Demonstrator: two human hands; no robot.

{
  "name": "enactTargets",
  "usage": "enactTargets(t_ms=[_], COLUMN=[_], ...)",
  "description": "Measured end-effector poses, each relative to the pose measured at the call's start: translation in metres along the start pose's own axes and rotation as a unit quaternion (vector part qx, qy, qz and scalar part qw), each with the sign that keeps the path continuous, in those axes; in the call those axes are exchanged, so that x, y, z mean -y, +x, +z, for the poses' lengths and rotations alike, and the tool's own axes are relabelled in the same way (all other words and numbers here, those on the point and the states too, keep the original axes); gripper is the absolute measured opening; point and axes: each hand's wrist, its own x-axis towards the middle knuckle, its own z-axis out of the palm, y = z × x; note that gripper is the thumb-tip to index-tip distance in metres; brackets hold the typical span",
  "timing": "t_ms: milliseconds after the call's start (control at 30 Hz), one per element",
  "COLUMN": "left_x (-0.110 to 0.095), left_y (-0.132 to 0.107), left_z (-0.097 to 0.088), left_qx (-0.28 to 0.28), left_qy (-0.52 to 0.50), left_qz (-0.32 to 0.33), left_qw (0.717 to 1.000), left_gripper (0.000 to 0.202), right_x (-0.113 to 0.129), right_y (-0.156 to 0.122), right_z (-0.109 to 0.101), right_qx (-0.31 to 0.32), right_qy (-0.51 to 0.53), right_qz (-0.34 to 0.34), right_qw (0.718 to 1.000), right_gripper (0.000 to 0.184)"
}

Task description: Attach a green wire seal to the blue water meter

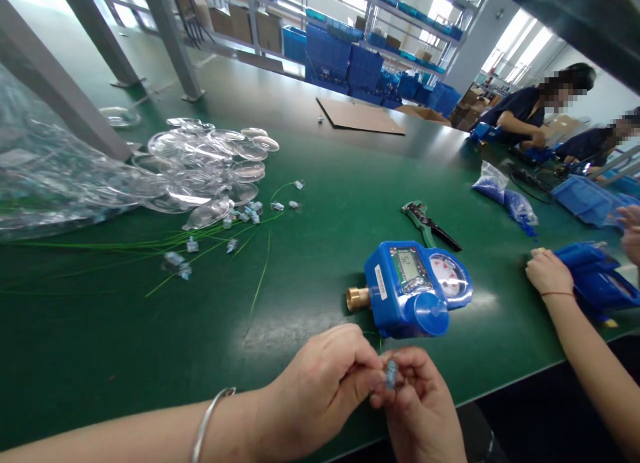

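In front of me, close to the table's near edge, my left hand and my right hand meet in a pinch. Between their fingertips is a small light-blue wire seal, mostly covered by the fingers. A thin green wire shows just above it, by the meter. Just beyond my hands lies a blue water meter with a lit display, a round dial and a brass pipe end. A green-handled wire stripper rests behind the meter.
Clear plastic discs are piled at the left, beside a plastic bag. Loose seals with green wires lie before them. A co-worker's hand touches another blue meter at right. Farther back lies a cardboard sheet.
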Motion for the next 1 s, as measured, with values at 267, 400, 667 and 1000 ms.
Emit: enactTargets(t_ms=[267,400,667,1000], left_x=[0.002,0.0,0.002,-0.003], left_y=[0.001,0.003,0.001,0.003], left_z=[-0.003,-0.005,-0.006,-0.01], left_qx=[-0.018,-0.016,0.013,0.053], left_qy=[0.007,0.005,0.033,0.102], left_qz=[0.026,0.021,0.04,0.001], left_qw=[0.999,1.0,0.999,0.993], left_gripper=[0.007,0.011,0.01,0.015], right_x=[0.0,0.0,-0.004,-0.004], right_y=[0.003,0.004,0.003,0.007], right_z=[0.004,0.01,0.003,0.014], right_qx=[-0.015,-0.074,-0.039,-0.122], right_qy=[-0.003,-0.029,-0.039,-0.078], right_qz=[0.001,0.0,-0.018,-0.024], right_qw=[1.0,0.997,0.998,0.989], right_gripper=[0.029,0.034,0.032,0.047])
